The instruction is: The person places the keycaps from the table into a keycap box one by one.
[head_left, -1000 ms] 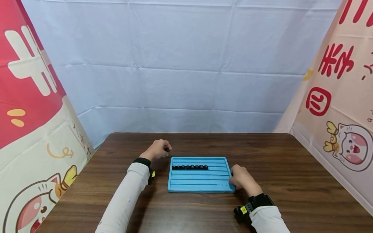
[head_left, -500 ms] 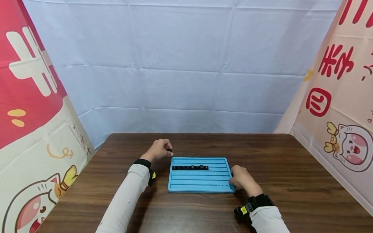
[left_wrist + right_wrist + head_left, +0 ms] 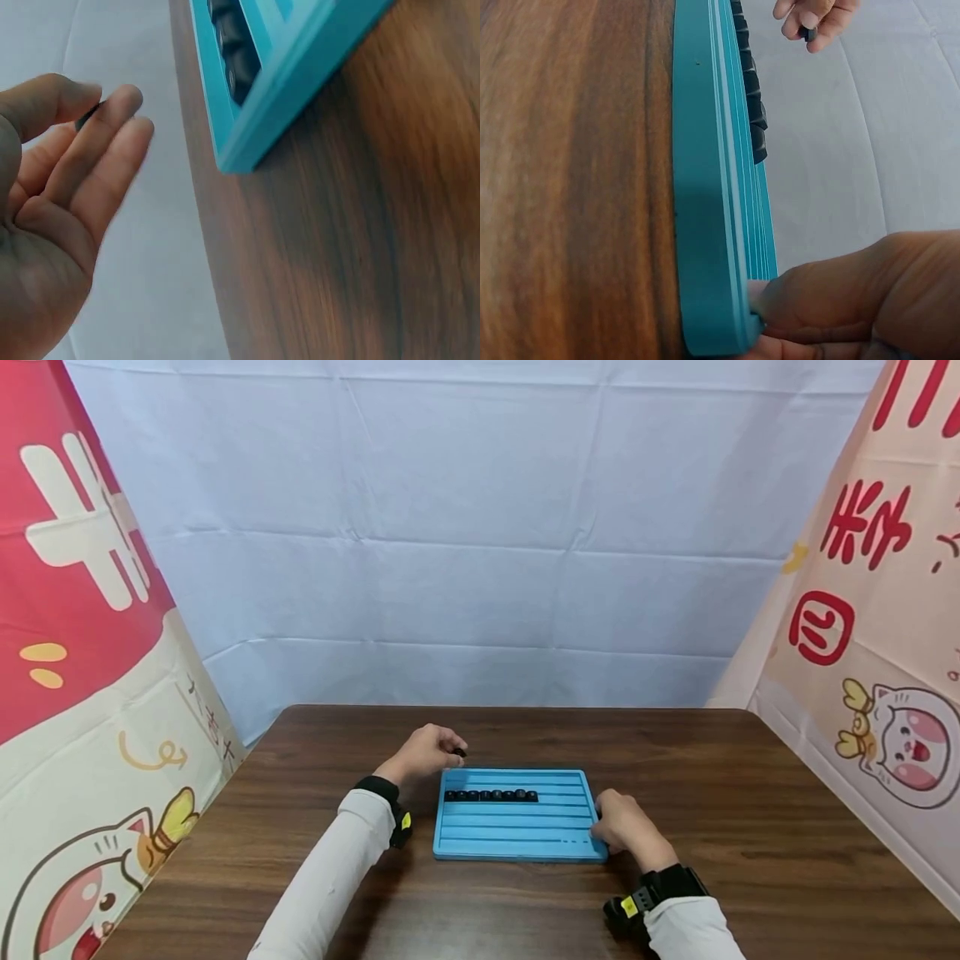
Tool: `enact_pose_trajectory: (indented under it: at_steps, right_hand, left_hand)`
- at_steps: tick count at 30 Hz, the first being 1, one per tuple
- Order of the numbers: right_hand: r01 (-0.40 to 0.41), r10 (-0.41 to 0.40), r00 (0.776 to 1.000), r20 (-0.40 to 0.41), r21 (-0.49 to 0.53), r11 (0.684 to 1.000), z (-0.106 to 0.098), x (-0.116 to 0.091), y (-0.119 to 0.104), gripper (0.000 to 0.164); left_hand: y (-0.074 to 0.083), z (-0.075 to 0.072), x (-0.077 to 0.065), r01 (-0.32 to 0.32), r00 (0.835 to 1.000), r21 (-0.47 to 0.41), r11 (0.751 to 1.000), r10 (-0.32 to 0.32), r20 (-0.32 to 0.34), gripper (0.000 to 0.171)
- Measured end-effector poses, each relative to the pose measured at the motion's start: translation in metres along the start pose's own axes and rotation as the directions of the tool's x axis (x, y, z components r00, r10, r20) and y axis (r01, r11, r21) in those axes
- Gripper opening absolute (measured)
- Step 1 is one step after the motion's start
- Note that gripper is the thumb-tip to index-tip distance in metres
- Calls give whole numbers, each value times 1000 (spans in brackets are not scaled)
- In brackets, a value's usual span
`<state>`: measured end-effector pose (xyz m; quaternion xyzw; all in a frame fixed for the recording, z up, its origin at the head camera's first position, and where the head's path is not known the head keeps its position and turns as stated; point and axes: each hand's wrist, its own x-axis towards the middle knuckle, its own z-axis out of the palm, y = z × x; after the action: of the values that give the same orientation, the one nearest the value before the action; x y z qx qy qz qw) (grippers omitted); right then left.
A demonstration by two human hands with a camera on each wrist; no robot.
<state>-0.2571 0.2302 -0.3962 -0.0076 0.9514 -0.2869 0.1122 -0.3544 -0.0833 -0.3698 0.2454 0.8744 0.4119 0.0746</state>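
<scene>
A light-blue ridged tray [image 3: 517, 830] lies flat on the table, and several black keycaps [image 3: 491, 796] stand side by side in one of its upper rows, starting from the left end. My left hand [image 3: 424, 753] is raised by the tray's far left corner and pinches one small black keycap [image 3: 808, 34] between thumb and fingers. That keycap is mostly hidden by the fingers in the left wrist view. At the tray's right side, my right hand [image 3: 626, 822] grips the edge, with the thumb [image 3: 810, 292] on the rim and fingers beyond it.
The dark wood table [image 3: 480, 902] extends on all sides of the tray. Behind it hangs a pale cloth [image 3: 465, 527], with printed cloths at the left [image 3: 97, 652] and right [image 3: 862, 610].
My left hand has moved rightward with the keycap, over toward the tray's far left corner. The right hand stays on the tray's edge, and the row of keycaps looks unchanged.
</scene>
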Motion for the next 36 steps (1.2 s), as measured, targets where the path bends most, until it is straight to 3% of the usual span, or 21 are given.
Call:
enact_pose_trajectory:
  at_steps: [11, 28, 36]
  right_hand:
    - [-6, 6, 1000, 1, 5, 1000, 1, -1, 1, 6]
    - [-10, 10, 1000, 6, 14, 1000, 0, -2, -1, 3]
    - [-21, 21, 1000, -2, 7, 1000, 0, -2, -2, 7]
  left_hand:
    - [13, 18, 4, -55, 998, 53, 997, 56, -5, 15]
    - [14, 22, 5, -2, 1000, 28, 1000, 3, -18, 16]
    - [18, 32, 8, -40, 999, 57, 998, 41, -17, 13]
